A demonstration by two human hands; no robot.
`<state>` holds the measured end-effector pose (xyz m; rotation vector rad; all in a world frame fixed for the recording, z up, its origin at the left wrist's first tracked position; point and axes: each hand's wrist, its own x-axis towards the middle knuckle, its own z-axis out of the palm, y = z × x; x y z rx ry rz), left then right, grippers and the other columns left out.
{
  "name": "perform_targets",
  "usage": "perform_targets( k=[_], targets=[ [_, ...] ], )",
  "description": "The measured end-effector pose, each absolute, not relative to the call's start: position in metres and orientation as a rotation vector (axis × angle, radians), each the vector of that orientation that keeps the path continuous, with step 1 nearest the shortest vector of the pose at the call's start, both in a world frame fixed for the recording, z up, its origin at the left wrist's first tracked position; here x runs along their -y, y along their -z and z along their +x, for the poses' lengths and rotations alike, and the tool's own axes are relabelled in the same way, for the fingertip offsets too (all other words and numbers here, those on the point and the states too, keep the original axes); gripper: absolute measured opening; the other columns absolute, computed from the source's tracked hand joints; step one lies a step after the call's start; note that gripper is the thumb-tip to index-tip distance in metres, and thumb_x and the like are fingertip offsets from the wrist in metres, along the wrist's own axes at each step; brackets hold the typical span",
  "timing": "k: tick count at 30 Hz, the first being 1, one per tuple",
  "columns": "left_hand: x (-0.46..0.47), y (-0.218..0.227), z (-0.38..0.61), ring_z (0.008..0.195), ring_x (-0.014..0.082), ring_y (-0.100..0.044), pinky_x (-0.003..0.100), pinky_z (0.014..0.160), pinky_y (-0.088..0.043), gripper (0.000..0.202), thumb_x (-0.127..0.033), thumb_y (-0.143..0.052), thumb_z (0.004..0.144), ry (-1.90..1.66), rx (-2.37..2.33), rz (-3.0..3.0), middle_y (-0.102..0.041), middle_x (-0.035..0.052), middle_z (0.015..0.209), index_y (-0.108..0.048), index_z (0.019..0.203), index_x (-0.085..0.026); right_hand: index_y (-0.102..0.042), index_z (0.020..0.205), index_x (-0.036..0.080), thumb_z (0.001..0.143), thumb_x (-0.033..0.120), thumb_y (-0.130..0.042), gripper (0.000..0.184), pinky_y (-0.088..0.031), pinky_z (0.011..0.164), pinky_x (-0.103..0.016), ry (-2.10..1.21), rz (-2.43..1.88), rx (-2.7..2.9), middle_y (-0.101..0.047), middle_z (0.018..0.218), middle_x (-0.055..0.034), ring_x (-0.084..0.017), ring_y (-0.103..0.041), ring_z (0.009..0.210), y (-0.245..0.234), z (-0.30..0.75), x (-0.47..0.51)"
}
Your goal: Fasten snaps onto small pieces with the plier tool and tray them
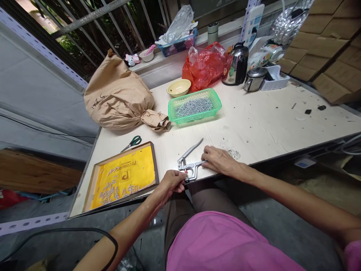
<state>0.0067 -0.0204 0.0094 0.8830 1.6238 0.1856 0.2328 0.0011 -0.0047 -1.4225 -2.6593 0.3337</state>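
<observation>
A metal hand press tool with a long raised lever lies at the near edge of the white table. My left hand pinches something small at the tool's jaw; I cannot make out what. My right hand rests on the tool's lower handle, fingers curled over it. A small heap of tiny metal parts lies just beyond my right hand. A green basket full of small metal pieces stands farther back at the centre.
A shallow box with a yellow sheet and several small parts sits at the left, green-handled scissors behind it. A brown paper sack, yellow bowl, red bag, kettle and cardboard boxes line the back.
</observation>
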Motion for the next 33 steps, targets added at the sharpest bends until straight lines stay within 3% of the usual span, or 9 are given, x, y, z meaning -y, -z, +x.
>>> perform_targets(
  k=[2,4,6,10,15,18,22,27,33],
  targets=[
    [0.021,-0.01,0.007,0.032,0.0066,-0.047,0.016,0.036,-0.034,0.033,-0.04,-0.071,0.069,-0.186,-1.629,0.883,-0.049,-0.0048,0.038,-0.052,0.059,-0.014,-0.053,0.119,0.018,0.079,0.049,-0.063,0.052,-0.037,0.09,-0.043,-0.285,-1.344,2.682,-0.045,0.131,-0.0155,-0.031,-0.041,0.118,0.004,0.237,-0.021],
    [0.021,-0.009,0.007,0.031,0.0065,-0.046,0.016,0.036,-0.033,0.035,-0.042,-0.072,0.068,-0.18,-1.632,0.886,-0.05,-0.0045,0.038,-0.052,0.058,-0.015,-0.044,0.131,0.016,0.066,0.06,-0.069,0.083,-0.031,0.096,-0.051,-0.292,-1.277,2.76,-0.039,0.138,-0.0186,-0.037,-0.03,0.127,0.006,0.239,-0.041],
    [0.021,-0.008,0.007,0.031,0.0065,-0.045,0.016,0.036,-0.032,0.037,-0.044,-0.072,0.067,-0.183,-1.627,0.895,-0.049,-0.0043,0.037,-0.051,0.057,-0.015,-0.043,0.132,0.013,0.06,0.066,-0.069,0.093,-0.031,0.096,-0.052,-0.343,-1.206,2.838,-0.044,0.132,-0.0195,-0.037,-0.035,0.123,0.007,0.237,-0.055],
    [0.021,-0.007,0.006,0.031,0.0072,-0.044,0.017,0.037,-0.032,0.039,-0.046,-0.072,0.066,-0.192,-1.622,0.907,-0.048,-0.0037,0.036,-0.049,0.055,-0.016,-0.055,0.116,0.011,0.063,0.06,-0.071,0.074,-0.037,0.089,-0.043,-0.355,-1.133,2.883,-0.056,0.111,-0.016,-0.028,-0.049,0.102,0.007,0.232,-0.058],
    [0.027,-0.016,0.003,0.043,0.0132,-0.053,0.023,0.047,-0.04,0.035,-0.046,-0.061,0.074,-0.189,-1.744,1.346,-0.054,0.0005,0.045,-0.056,0.057,-0.017,-0.056,0.11,0.011,0.076,0.045,-0.068,0.049,-0.041,0.085,-0.036,-0.329,-1.227,2.743,-0.057,0.104,-0.0125,-0.024,-0.05,0.098,0.003,0.232,-0.035],
    [0.029,-0.018,0.005,0.075,0.0227,-0.064,0.032,0.068,-0.048,0.03,-0.045,-0.053,0.08,-0.4,-1.736,1.978,-0.067,0.008,0.078,-0.068,0.079,-0.019,-0.056,0.11,0.013,0.075,0.043,-0.069,0.048,-0.042,0.084,-0.036,-0.316,-1.352,2.683,-0.056,0.108,-0.0128,-0.025,-0.048,0.101,-0.004,0.228,-0.026],
    [-0.004,0.006,0.01,0.114,0.0318,-0.052,0.044,0.094,-0.044,0.041,-0.044,-0.051,0.08,-0.588,-1.421,2.51,-0.06,0.0134,0.12,-0.063,0.11,-0.019,-0.056,0.111,0.016,0.072,0.053,-0.068,0.055,-0.046,0.078,-0.037,-0.298,-1.427,2.736,-0.055,0.11,-0.012,-0.027,-0.048,0.102,-0.011,0.222,-0.034],
    [-0.053,0.032,0.021,0.104,0.0297,-0.058,0.043,0.091,-0.047,0.048,-0.045,-0.048,0.079,-0.425,-1.209,2.666,-0.062,0.0128,0.117,-0.059,0.117,-0.018,-0.058,0.105,0.014,0.076,0.052,-0.065,0.049,-0.047,0.074,-0.034,-0.273,-1.394,2.815,-0.056,0.105,-0.0119,-0.025,-0.049,0.097,-0.014,0.227,-0.049],
    [-0.047,0.016,0.03,0.097,0.0281,-0.055,0.039,0.084,-0.046,0.046,-0.039,-0.045,0.081,-0.126,-1.241,2.721,-0.062,0.0123,0.106,-0.058,0.118,-0.015,-0.064,0.086,0.013,0.079,0.049,-0.061,0.036,-0.047,0.07,-0.031,-0.302,-1.434,2.822,-0.06,0.098,-0.0115,-0.025,-0.053,0.096,-0.021,0.22,-0.035]
  ],
)
